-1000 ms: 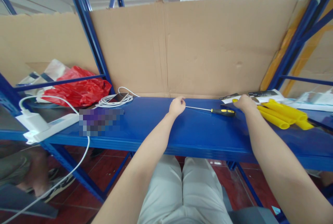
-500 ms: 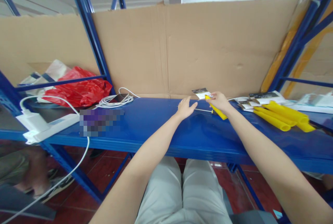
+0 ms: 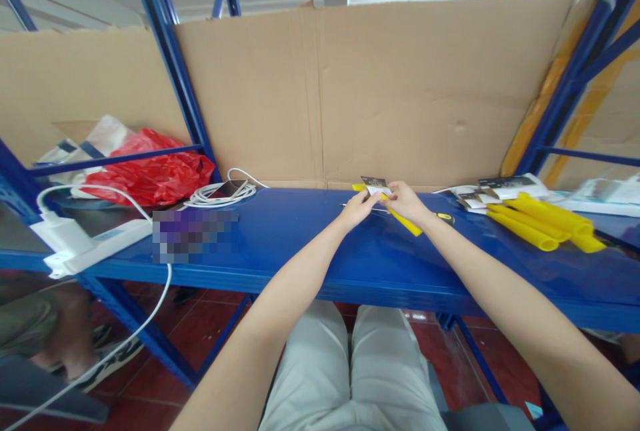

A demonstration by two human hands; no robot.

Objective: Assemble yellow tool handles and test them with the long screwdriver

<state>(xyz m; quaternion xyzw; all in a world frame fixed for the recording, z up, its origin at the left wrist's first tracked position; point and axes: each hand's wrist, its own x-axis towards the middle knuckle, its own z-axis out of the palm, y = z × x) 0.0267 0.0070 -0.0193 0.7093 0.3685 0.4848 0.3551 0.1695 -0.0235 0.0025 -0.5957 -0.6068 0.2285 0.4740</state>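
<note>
Over the blue shelf, a yellow tube (image 3: 409, 224) is held between both hands, its far end poking out past the fingers. A black-and-white card (image 3: 374, 182) sits on or around the tube. My left hand (image 3: 359, 209) is closed at the card and tube, its thumb and fingers meeting near my right fingertips. Pinching the tube from the other side is my right hand (image 3: 406, 202). Beneath the hands lies a screwdriver with a yellow-and-black handle (image 3: 445, 218); its shaft is partly hidden.
Several yellow tubes (image 3: 545, 221) with black-and-white cards (image 3: 510, 184) lie at the right. On the left are a coiled white cable (image 3: 220, 196), a red plastic bag (image 3: 150, 167) and a white power strip (image 3: 107, 244). Cardboard (image 3: 400, 91) walls the back.
My right hand has brought the yellow tube and card leftward to my left hand, which now grips there too. More of the screwdriver's handle shows.
</note>
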